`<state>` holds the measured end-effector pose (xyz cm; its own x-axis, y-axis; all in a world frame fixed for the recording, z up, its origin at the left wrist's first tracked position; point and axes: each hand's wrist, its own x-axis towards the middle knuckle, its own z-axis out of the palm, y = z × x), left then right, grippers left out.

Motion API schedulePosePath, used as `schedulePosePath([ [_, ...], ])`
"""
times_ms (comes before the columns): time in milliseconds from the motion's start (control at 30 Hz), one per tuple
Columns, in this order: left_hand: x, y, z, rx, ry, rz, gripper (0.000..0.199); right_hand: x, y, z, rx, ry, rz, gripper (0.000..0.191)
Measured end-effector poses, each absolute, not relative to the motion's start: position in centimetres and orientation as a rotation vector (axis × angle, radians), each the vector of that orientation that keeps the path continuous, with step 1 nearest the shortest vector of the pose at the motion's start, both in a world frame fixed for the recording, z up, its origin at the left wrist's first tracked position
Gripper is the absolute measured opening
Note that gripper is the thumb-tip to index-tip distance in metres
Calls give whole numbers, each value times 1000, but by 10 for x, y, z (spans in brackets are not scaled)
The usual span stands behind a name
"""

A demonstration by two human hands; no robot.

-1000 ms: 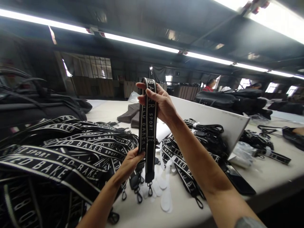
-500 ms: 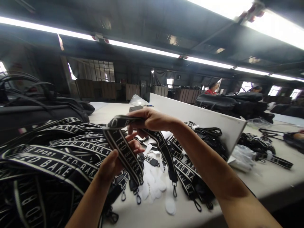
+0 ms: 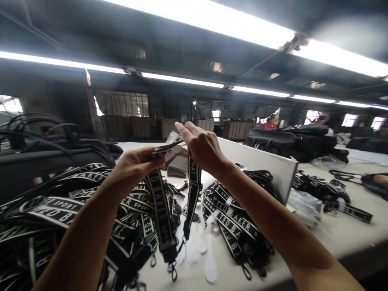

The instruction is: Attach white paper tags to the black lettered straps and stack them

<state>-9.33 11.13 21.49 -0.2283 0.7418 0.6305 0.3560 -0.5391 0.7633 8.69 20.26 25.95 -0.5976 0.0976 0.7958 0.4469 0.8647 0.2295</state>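
Note:
A black bag strap [image 3: 159,206] with white lettering and metal clips hangs folded in front of me, both ends dangling above the table. My left hand [image 3: 136,161] is closed around its upper fold on the left side. On the right, my right hand [image 3: 201,143] grips the strap near the top of its other length; the fingertips are partly hidden. Below lie white paddle-shaped strips [image 3: 211,262]. A large heap of the same straps [image 3: 51,206] fills the left, and a smaller pile of straps [image 3: 236,222] lies to the right.
An upright white board [image 3: 260,163] stands behind the right pile. Beyond it are clear plastic bags [image 3: 304,206] and more bundled straps [image 3: 345,208]. Black bags [image 3: 33,161] sit at the far left, with a stack of black bags [image 3: 273,141] at the back right. A person in red [image 3: 269,122] is far behind.
Both hands have risen, lifting the strap higher. My left hand has moved from beside the strap to its upper fold, and my right hand has shifted right along it.

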Motion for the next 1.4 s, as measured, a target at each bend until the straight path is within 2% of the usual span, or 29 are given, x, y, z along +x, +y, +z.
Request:
schedulePosePath([
  [67, -85, 112, 225, 1840, 1421, 1842, 40, 89, 210, 258, -493, -2123, -577, 43],
  [267, -66, 102, 235, 1947, 1251, 1432, 39, 106, 217, 259, -646, -2007, -622, 37],
  [433, -60, 117, 221, 1896, 1380, 1516, 54, 113, 214, 259, -651, -1967, -613, 36],
  [567, -40, 136, 215, 2025, 1487, 1696, 74, 110, 201, 260, -701, -1985, -572, 38],
  [600, -33, 140, 213, 2061, 1475, 1704, 70, 109, 198, 261, -720, -1988, -559, 38],
  [700, -13, 148, 204, 2085, 1411, 1669, 32, 108, 189, 263, -739, -1956, -498, 41],
  [733, -9, 149, 199, 2068, 1407, 1697, 27, 107, 187, 263, -733, -1936, -466, 43],
  [900, 4, 151, 173, 1931, 1499, 2070, 19, 104, 184, 258, -654, -1891, -307, 50],
  [1067, 12, 145, 158, 1808, 1299, 2152, 35, 93, 182, 254, -611, -1905, -170, 55],
  [1167, 14, 147, 153, 1811, 1450, 2149, 51, 86, 180, 258, -566, -1887, -20, 55],
  [1200, 14, 149, 152, 1812, 1521, 2142, 48, 86, 180, 260, -529, -1894, 56, 55],
  [1300, 6, 149, 156, 1829, 1515, 2101, 17, 93, 185, 263, -293, -2020, 402, 53],
  [1400, -9, 140, 168, 1651, 1206, 2056, 17, 107, 200, 253, -18, -2089, 846, 67],
])
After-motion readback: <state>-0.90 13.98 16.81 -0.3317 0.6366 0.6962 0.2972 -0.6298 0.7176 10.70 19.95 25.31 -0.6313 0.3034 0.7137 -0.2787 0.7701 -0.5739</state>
